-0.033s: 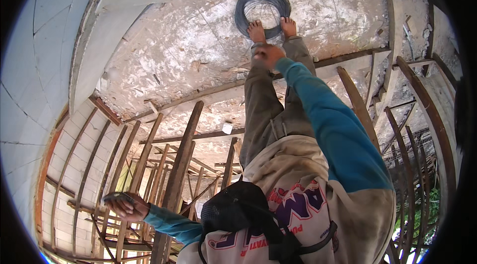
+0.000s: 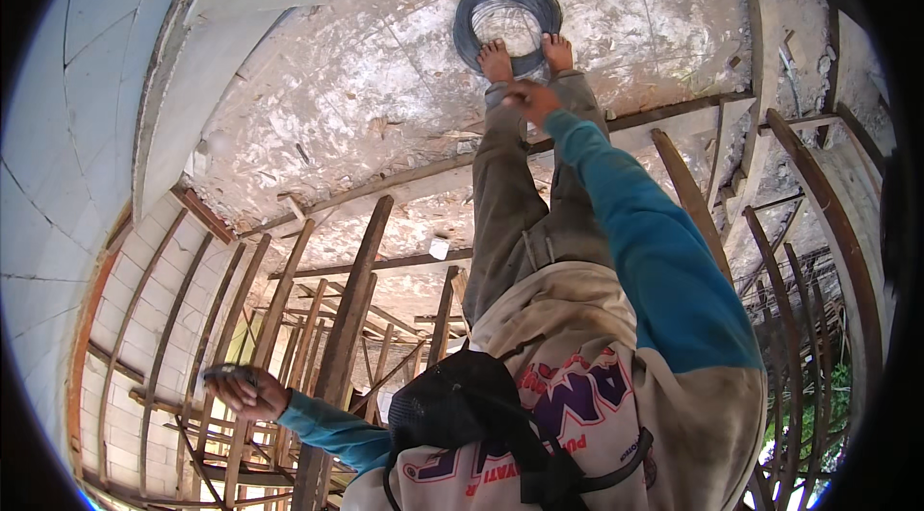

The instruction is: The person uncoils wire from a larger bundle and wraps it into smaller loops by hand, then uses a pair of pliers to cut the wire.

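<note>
My left hand [image 2: 247, 393] is out to the left with its fingers curled around a short dark grey object [image 2: 227, 373] whose kind I cannot make out. My right hand [image 2: 532, 103] reaches forward over my lower legs, fingers bent and drawn together. Anything it may hold is too small to see. Just beyond it, a coil of dark wire [image 2: 466, 18] lies flat on the rough, stained floor [image 2: 385, 59]. My bare feet rest at the coil's near edge, partly over it.
Upright wooden poles [image 2: 352, 319] stand close on the left, near my left hand. More timber [image 2: 695, 198] rises on the right. A long beam [image 2: 423, 168] crosses behind my legs. A pale curved panel [image 2: 87, 107] fills the far left, and a small white object [image 2: 439, 248] lies lower down.
My right hand has shifted slightly to the right and shows less blur. The left hand has turned a little and moved slightly, still around the dark grey object. The coil stays in place.
</note>
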Motion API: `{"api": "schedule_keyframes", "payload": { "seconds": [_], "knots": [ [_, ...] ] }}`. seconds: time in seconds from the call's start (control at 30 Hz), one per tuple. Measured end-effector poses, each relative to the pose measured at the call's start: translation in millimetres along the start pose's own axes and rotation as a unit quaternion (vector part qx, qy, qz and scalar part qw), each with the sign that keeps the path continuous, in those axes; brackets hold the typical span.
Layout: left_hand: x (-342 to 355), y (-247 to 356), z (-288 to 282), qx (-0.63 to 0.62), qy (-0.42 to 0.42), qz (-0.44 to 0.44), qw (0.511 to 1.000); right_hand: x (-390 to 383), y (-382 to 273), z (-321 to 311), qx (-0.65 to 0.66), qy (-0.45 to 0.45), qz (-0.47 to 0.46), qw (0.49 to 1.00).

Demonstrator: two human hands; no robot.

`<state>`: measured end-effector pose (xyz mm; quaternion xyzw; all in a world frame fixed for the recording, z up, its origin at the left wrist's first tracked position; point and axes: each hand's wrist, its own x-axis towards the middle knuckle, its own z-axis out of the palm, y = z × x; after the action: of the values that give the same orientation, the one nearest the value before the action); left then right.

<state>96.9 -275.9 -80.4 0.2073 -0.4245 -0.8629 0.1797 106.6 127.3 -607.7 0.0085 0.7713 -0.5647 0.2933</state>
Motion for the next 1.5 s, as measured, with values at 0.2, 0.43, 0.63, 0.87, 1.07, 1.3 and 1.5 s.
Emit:
{"api": "schedule_keyframes", "payload": {
  "seconds": [0.2, 0.43, 0.63, 0.87, 1.07, 1.3, 1.5],
  "knots": [
    [12, -1, -64, -0.086, 0.123, -0.046, 0.988, -41, 127, -98, 0.136, 0.316, 0.094, 0.934],
    [55, 26, -44, -0.019, 0.076, -0.039, 0.996, -44, 131, -84, -0.029, 0.33, 0.341, 0.88],
    [55, 30, 13, 0.075, 0.047, 0.038, 0.995, -7, 25, -63, -0.179, 0.312, 0.083, 0.929],
    [60, 18, 36, 0.087, 0.023, 0.039, 0.995, 44, -77, 45, -0.124, 0.019, -0.142, 0.982],
    [52, 27, 17, 0.094, 0.055, 0.021, 0.994, 72, -81, 87, -0.313, -0.155, -0.096, 0.932],
    [50, 35, -49, 0.033, 0.134, 0.015, 0.99, 72, -30, -16, -0.105, 0.25, -0.006, 0.962],
    [63, 33, -87, 0.052, 0.191, -0.007, 0.98, 40, 106, -112, 0.138, 0.248, 0.127, 0.95]
  ]
}}
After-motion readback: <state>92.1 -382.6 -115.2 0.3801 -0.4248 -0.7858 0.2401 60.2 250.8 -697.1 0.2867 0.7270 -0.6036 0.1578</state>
